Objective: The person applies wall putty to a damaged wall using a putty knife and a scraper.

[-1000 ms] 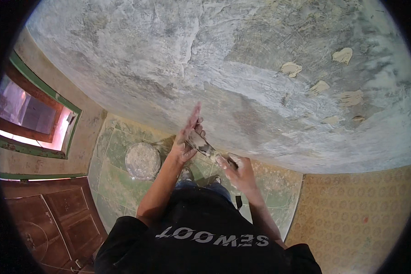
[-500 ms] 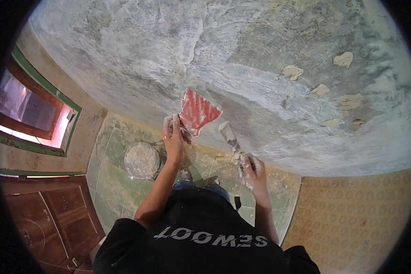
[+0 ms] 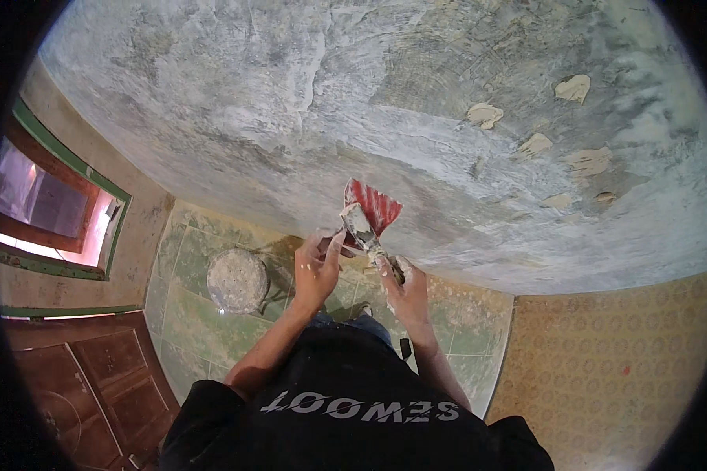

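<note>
Patched grey wall [image 3: 236, 110] facing you above a green-tiled floor [image 3: 182, 267], a round stool [image 3: 237, 282] standing at left. Your left hand [image 3: 316, 271] grasps the lower end of a putty-streaked red spreader [image 3: 381, 209]; your right hand [image 3: 404, 290] grips a putty knife [image 3: 361, 228], its blade overlapping the spreader before the wall.

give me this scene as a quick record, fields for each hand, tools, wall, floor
left hand: grips red scraper; hand left of it
right hand: holds putty knife
tools: knife blade overlaps scraper in view, both smeared pale
wall: grey, streaked; pale patches upper right
floor: green tiles, dusty; round stool at left
</note>
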The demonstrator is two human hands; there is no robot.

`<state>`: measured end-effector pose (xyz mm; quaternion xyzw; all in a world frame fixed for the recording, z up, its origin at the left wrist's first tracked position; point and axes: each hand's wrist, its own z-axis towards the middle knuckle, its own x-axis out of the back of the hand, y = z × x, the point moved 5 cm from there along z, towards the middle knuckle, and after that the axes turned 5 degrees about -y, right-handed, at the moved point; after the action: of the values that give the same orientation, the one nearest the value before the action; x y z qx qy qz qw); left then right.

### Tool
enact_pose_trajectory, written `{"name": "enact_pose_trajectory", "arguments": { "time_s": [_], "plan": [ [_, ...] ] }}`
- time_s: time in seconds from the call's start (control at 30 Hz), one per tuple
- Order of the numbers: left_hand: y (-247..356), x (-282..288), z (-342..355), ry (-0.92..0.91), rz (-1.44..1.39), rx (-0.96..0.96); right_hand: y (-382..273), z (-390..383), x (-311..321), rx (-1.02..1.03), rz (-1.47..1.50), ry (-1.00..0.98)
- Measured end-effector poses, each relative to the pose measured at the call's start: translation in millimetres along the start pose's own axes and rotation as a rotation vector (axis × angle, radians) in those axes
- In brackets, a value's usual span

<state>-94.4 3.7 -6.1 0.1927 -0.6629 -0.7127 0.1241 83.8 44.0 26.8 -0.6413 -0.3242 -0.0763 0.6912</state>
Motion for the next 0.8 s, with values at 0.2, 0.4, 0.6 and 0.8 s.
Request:
{"name": "enact_pose_trajectory", "arguments": {
  "time_s": [0.2,0.4,0.6,0.8],
  "plan": [
    [-17.7,12.8,-17.4,0.036,-0.044,-0.027,0.6,11.6,12.3,-0.122,0.296,0.056],
    [-12.3,22.4,-10.8,0.043,-0.032,0.015,38.5,-13.0,14.4,-0.235,0.242,-0.154],
    [-26.9,1.5,-11.1,-0.216,0.101,0.049,52.7,7.7,33.8,-0.106,0.953,0.213],
    [-60.5,15.3,-2.8,-0.162,-0.025,0.124,143.5,4.8,116.6,0.016,0.603,0.628]
  ]
}}
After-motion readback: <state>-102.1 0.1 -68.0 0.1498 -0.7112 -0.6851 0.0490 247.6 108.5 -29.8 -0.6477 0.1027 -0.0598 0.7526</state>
